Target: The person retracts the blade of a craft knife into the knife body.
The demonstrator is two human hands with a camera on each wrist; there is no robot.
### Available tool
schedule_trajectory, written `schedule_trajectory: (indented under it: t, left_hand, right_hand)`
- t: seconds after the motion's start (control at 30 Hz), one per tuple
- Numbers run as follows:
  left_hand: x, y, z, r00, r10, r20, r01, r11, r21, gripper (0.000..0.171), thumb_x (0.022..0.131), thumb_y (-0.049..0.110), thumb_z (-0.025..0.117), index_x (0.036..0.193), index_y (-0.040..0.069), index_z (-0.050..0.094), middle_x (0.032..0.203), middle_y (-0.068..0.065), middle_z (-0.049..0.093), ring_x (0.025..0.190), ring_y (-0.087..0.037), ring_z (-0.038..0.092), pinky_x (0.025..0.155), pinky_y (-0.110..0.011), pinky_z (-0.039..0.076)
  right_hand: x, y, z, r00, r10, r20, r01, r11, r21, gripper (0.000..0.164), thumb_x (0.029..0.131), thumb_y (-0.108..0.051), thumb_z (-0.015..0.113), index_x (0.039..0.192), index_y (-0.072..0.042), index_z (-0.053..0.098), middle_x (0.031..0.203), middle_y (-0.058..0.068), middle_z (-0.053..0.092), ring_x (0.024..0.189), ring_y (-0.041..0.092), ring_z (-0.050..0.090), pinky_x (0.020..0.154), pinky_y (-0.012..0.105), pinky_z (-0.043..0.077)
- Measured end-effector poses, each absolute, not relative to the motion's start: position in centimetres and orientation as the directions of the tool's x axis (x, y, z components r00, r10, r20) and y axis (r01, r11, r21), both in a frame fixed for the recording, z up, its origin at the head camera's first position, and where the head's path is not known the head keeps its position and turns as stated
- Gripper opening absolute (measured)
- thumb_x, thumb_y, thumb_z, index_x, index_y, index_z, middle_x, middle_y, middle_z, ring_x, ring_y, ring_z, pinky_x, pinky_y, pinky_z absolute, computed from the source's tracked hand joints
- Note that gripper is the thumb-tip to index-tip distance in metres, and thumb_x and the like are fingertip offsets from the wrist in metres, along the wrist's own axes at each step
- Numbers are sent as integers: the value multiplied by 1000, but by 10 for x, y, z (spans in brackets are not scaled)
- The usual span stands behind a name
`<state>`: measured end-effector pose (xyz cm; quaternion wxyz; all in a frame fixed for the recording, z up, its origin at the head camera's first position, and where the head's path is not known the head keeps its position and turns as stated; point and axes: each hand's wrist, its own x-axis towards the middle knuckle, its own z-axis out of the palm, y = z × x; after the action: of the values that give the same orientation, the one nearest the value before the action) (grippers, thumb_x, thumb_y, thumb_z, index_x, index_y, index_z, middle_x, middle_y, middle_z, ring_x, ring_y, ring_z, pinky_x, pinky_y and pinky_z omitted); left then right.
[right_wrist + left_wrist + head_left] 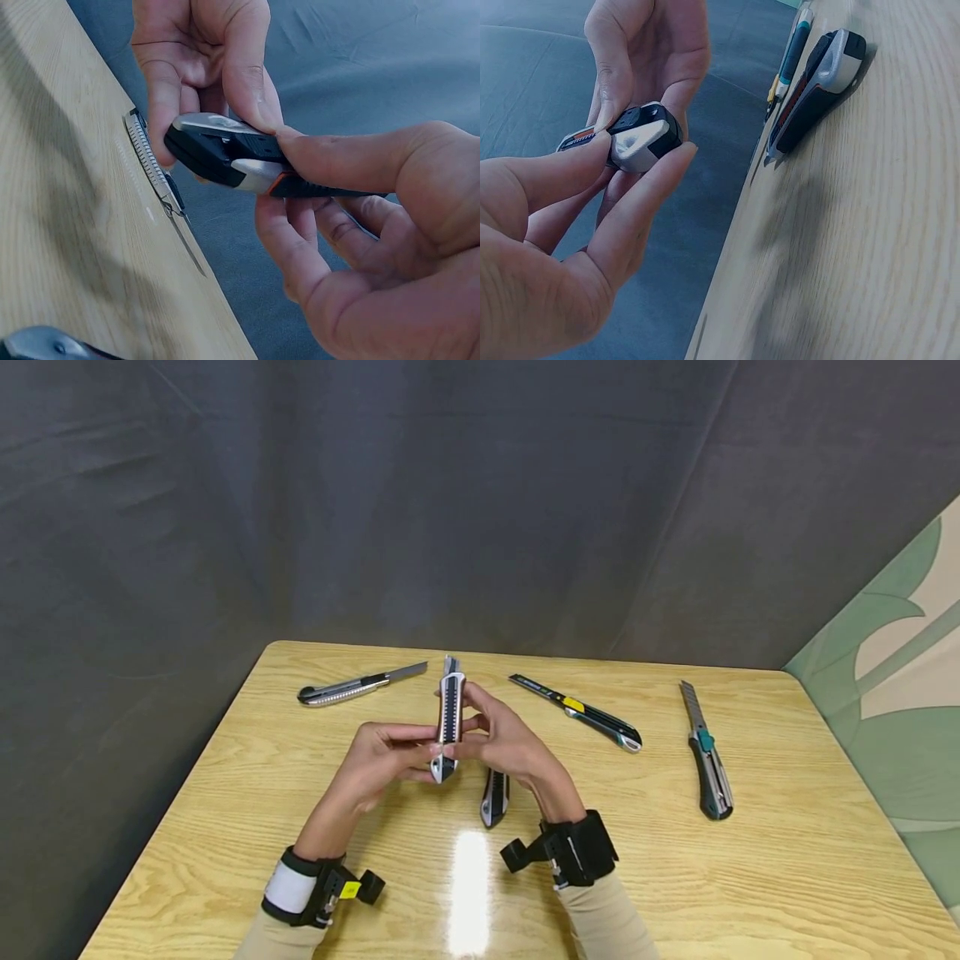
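A black and silver snap-off utility knife (pixel 451 706) is held up above the table in both hands, its narrow end pointing away. My left hand (pixel 384 762) pinches its near end between thumb and fingers. From the other side my right hand (pixel 512 739) grips the handle, its thumb close to the left thumb. The silver and black butt of this cutter (pixel 646 142) shows close up in the left wrist view. Beneath the right hand, a similar black and silver cutter (pixel 494 802) lies on the table, its far part hidden.
On the wooden table (pixel 375 893) lie a silver cutter (pixel 345 692) with its blade out at the back left, a black cutter with a yellow slider (pixel 592 718) right of the hands, and a teal-slider cutter (pixel 712 768) farther right. A dark curtain (pixel 480 510) hangs behind.
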<state>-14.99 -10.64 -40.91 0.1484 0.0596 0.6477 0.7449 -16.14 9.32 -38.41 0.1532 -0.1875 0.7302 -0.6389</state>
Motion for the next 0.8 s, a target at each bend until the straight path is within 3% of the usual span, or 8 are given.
schedule_trajectory:
  t: [0.47, 0.7, 0.8]
  left_hand:
    - [-151, -103, -409, -947, 304, -102, -145, -121, 982, 32, 80, 3, 72, 111, -6, 66, 107, -25, 68, 83, -37, 66, 66, -42, 62]
    - [-151, -104, -407, -945, 310, -106, -140, -90, 986, 32, 81, 7, 72, 111, -4, 67, 106, -22, 69, 84, -35, 66, 67, -42, 62]
    - [-150, -104, -409, -942, 311, -128, -155, -63, 986, 32, 81, 9, 73, 110, -3, 68, 108, -23, 68, 83, -35, 67, 67, -42, 62]
  right_hand:
    - [-150, 95, -360, -886, -464, -19, -72, 178, -981, 69, 77, 4, 72, 138, -8, 41, 121, 16, 50, 104, 33, 54, 85, 39, 57]
    - [-166, 98, -389, -901, -434, -10, -74, 175, -982, 63, 75, -10, 78, 131, -20, 51, 115, 9, 55, 99, 28, 57, 80, 38, 58]
    - [-166, 99, -390, -909, -416, -38, -48, 196, -979, 54, 78, -15, 77, 126, -17, 55, 111, 12, 59, 96, 28, 58, 76, 37, 55]
